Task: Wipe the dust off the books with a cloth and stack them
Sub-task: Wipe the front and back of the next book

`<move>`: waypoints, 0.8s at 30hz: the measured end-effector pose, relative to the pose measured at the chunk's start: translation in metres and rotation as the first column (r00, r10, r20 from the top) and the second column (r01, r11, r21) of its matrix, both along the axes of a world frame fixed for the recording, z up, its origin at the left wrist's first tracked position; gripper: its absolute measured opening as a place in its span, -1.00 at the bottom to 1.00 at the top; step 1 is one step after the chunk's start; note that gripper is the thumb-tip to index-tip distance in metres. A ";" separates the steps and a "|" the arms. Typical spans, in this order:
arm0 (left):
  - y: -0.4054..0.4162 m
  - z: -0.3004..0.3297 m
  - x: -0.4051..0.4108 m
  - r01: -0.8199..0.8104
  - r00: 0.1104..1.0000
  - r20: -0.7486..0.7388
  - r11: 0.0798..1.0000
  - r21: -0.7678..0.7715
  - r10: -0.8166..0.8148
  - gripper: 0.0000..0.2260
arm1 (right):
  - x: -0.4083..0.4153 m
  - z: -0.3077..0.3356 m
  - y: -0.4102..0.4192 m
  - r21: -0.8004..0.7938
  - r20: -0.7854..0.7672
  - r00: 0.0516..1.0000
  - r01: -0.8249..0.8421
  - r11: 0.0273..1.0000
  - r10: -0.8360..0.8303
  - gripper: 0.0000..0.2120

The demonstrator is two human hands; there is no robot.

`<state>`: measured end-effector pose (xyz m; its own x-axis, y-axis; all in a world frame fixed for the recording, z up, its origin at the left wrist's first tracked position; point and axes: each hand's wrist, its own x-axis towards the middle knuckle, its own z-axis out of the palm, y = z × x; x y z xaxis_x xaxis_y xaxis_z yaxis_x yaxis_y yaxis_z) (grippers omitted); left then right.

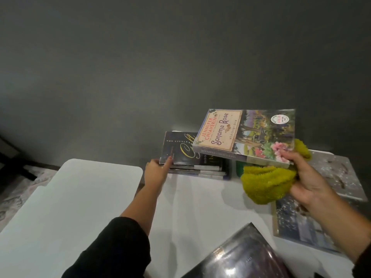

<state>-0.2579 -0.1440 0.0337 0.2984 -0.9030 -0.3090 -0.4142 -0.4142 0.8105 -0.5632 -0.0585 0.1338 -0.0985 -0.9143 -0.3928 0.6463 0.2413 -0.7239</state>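
Our right hand point(307, 177) gripping "Sonoma Rose" paperback point(246, 135) plus yellow-green cloth point(267, 182), left hand point(155, 170) fingers straight, touching book stack point(192, 157)

Paperback point(246, 135) above stack point(195, 159) (table's point(200, 199) far edge).

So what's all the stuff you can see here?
Sonoma Rose book: one, colourful cover, held in the air above the stack.
Book stack: several books, dark top cover, far side of table.
Cloth: one, yellow-green, bunched in the right hand.
Snowy-cover books: two, grey-white, right of table.
Shiny dark book: one, near edge.
Table: white.
Wall: dark grey.
Left hand: touching the stack's corner.
Right hand: gripping book and cloth.
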 end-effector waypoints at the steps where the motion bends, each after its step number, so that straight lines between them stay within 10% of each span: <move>1: 0.002 -0.002 -0.002 -0.014 1.000 -0.006 1.000 0.005 0.014 -0.38 | -0.002 0.000 0.001 -0.015 0.018 1.000 0.012 1.000 -0.012 -0.50; 4: 0.016 -0.005 -0.010 -0.080 0.995 -0.068 0.997 -0.004 0.079 -0.44 | -0.006 -0.001 0.005 0.001 -0.037 0.999 0.033 0.999 -0.033 -0.09; 9: 0.025 -0.009 -0.021 -0.139 0.920 -0.356 0.986 0.087 0.161 -0.65 | -0.020 0.003 0.017 0.024 -0.087 0.995 0.058 0.998 -0.056 -0.78; 16: 0.019 0.008 -0.019 -0.046 0.719 -0.637 0.933 0.358 0.279 -0.71 | -0.027 0.003 0.020 0.023 -0.125 0.991 0.055 0.998 -0.052 -0.78; 24: 0.019 0.012 -0.019 -0.067 0.545 -0.815 0.980 0.188 0.194 -0.85 | -0.029 0.005 0.019 0.038 -0.161 0.985 0.073 0.997 -0.066 -0.78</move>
